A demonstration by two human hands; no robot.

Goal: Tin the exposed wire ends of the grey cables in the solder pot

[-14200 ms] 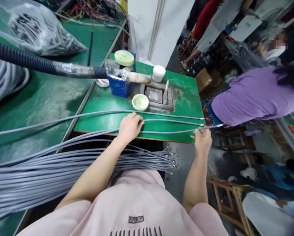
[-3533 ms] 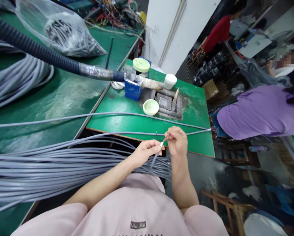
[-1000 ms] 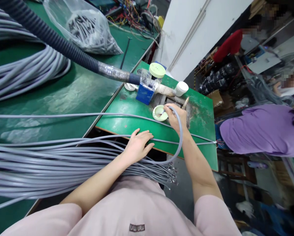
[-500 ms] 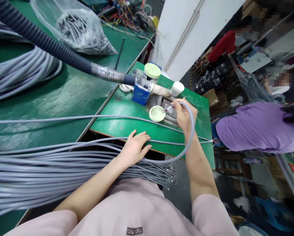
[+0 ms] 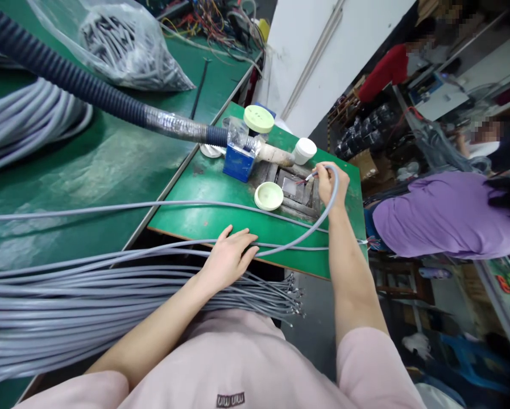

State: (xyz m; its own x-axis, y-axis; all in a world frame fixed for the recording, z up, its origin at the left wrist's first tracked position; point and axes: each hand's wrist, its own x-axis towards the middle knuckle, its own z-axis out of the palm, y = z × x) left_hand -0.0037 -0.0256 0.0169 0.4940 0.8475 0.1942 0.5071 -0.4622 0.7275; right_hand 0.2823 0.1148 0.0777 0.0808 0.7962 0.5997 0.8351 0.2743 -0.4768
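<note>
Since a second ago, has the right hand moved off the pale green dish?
Yes. The right hand, pinching the grey cable end, has shifted away from the pale green dish to the square metal pot beside it.

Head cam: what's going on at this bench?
A person at a green table works on grey cables. The right hand pinches the stripped end of one grey cable, holding its thin wires over the square metal pot set into the table, beside a pale green dish. The left hand rests flat on the cable bundle at the table edge.
</note>
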